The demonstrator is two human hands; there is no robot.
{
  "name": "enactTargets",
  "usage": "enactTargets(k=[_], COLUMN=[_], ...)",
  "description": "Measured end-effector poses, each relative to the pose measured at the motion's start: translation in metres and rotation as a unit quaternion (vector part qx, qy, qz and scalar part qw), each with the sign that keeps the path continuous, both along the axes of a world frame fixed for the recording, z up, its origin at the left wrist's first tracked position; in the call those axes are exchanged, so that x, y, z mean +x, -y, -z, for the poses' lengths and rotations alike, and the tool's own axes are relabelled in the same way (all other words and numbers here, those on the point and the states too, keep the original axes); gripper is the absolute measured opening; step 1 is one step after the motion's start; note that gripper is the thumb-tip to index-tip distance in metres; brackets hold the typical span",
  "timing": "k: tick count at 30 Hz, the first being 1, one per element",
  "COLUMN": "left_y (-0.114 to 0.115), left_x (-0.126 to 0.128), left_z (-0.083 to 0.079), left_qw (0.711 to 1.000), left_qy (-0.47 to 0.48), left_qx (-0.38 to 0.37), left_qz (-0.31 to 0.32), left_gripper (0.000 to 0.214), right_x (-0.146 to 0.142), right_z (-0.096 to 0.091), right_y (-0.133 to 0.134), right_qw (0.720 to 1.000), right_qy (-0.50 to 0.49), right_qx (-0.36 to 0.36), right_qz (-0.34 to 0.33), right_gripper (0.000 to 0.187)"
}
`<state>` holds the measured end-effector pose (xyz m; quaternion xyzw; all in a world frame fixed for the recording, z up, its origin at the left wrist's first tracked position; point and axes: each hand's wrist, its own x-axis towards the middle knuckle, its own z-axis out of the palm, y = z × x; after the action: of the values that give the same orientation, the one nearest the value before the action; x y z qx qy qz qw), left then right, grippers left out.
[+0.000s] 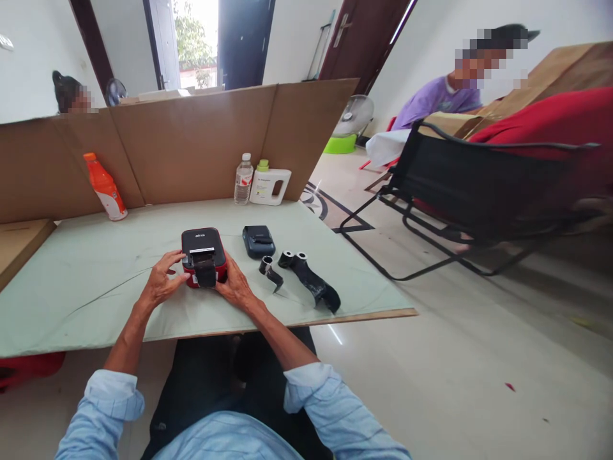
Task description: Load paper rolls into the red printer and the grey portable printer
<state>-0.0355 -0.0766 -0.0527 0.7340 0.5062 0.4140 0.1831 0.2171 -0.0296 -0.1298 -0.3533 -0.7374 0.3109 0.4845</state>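
Observation:
A small red and black label printer (pixel 204 253) lies on the pale green table top (pixel 96 281), with black tape hanging from its front slot. My left hand (pixel 161 281) touches its left side with the fingers curled around the edge. Against its right side presses my right hand (pixel 235 283), fingers bent onto the casing. Both hands grip the printer between them. Just right of my right hand lie a short black roll strip (pixel 269 269) and a longer black tape strip (pixel 311 281). A second, dark blue printer (pixel 258 241) sits behind them.
A folded cardboard screen (pixel 191 140) stands along the table's back. An orange bottle (pixel 105 187), a clear water bottle (pixel 243 179) and a white jug (pixel 271 185) stand against it. A black folding chair (pixel 479 191) is on the right; other people sit beyond.

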Motion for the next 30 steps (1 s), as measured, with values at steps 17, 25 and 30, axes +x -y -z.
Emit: enactTargets(k=[17, 25, 30], left_y=[0.006, 0.003, 0.000], left_x=[0.019, 0.020, 0.020], left_z=[0.008, 0.006, 0.006], left_qw=[0.974, 0.972, 0.979], left_qy=[-0.152, -0.162, -0.147], left_qx=[0.134, 0.144, 0.117], left_qz=[-0.098, -0.092, -0.084], left_gripper=[0.041, 0.037, 0.035], right_x=[-0.002, -0.001, 0.001], right_z=[0.009, 0.011, 0.011], right_y=[-0.007, -0.008, -0.008], right_qw=[1.000, 0.999, 0.999], right_qy=[0.012, 0.024, 0.029], right_qx=[0.023, 0.022, 0.024], right_qz=[0.013, 0.021, 0.027], right_gripper=[0.096, 0.097, 0.099])
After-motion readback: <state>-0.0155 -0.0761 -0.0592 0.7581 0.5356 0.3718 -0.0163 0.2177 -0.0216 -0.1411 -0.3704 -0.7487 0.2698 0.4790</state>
